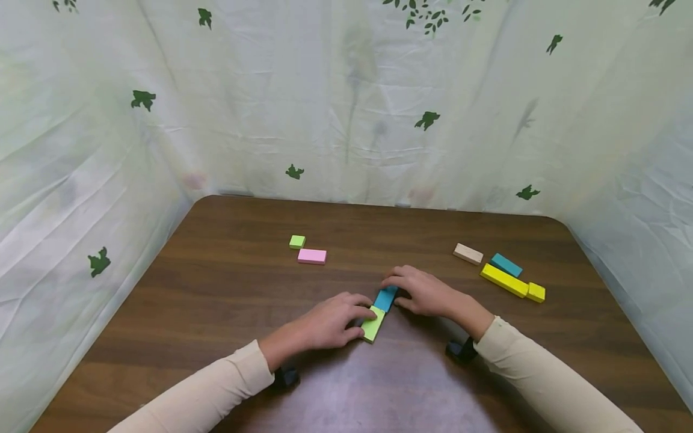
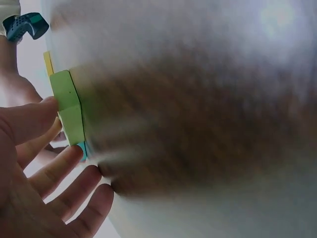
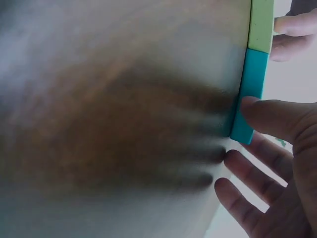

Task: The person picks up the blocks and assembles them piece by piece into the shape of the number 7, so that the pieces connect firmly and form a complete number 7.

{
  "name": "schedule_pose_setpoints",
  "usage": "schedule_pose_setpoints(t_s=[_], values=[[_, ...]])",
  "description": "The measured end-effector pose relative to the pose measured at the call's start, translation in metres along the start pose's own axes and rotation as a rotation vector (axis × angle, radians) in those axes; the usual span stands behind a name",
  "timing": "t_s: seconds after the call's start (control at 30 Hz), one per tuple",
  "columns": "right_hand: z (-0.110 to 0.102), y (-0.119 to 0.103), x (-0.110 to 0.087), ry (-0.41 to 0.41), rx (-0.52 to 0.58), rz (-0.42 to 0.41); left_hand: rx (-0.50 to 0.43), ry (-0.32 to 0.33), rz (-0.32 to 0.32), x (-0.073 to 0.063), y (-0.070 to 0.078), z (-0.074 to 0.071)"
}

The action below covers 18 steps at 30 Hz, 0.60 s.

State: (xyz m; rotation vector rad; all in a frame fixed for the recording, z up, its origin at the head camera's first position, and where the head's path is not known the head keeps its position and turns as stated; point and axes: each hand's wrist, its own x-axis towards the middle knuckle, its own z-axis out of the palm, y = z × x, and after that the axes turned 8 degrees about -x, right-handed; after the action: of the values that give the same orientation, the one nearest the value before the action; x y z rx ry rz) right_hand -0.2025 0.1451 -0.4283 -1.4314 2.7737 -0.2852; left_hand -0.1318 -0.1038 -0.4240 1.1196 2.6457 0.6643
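Green block (image 1: 372,328) sits pinched between left fingers (image 1: 361,312); blue block (image 1: 385,299), apparently, between right fingers (image 1: 394,281).

Open lane crosses worktop (image 1: 260,225) between pink block (image 1: 311,257) and wooden block (image 1: 468,254) | left hand (image 1: 337,322) and right hand (image 1: 425,292) hem in green block (image 1: 372,329), blue block (image 1: 385,299) | cloth wall (image 1: 325,90) bars far edge

Under the left hand (image 1: 337,323) and right hand (image 1: 428,293) spreads a brown wood-grain desk (image 1: 233,264), its far corners rounded. Beyond both hands hangs a pale backdrop (image 1: 303,72) with dark green motifs (image 1: 428,120), leafy sprigs (image 1: 435,24) high up and faint flower shapes. Creased pale sheeting (image 1: 59,186) stands left of the left hand; a matching drape (image 1: 644,180) stands right of the right hand. Whitish glare (image 1: 373,385) lies on the desk, nearer the viewer than the hands.
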Motion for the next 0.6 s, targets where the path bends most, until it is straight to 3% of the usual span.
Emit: schedule_pose_setpoints(t_s=[0.6], values=[[-0.0009,-0.0021,0.0041,-0.012,0.004,0.0,0.014,0.026,-0.024,-0.0009,0.0052,0.0033]])
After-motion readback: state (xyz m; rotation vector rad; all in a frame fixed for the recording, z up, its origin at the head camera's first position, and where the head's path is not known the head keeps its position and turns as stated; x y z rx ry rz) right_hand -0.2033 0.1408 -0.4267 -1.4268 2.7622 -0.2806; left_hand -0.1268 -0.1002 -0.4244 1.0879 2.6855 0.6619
